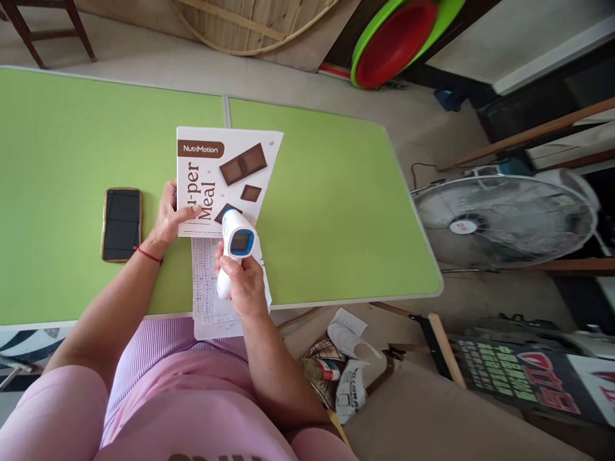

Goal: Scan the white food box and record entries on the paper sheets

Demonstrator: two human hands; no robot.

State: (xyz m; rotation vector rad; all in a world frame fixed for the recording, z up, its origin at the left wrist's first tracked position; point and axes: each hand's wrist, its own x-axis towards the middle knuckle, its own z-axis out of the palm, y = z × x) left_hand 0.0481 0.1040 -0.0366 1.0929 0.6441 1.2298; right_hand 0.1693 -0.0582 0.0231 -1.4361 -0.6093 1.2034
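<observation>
My left hand (169,216) grips the left edge of a white box (202,176) printed with "NutriMotion" and brown chocolate pieces, its thumb lying across the front. Wrapped round the handle of a white and blue infrared thermometer (239,225) is my right hand (247,285). The thermometer's small dark screen faces me, and its head overlaps the box's lower right part. Below the box, sheets of handwritten paper (206,282) lie at the table's near edge, partly hidden by my right hand. A dark phone (122,224) in a tan case rests left of my left hand.
All this is at a green table (331,205) with a pale rim. A large fan (504,221) stands past its right end. Red and green basins (398,41) lean at the back. Papers and a jar (321,369) sit below on the right.
</observation>
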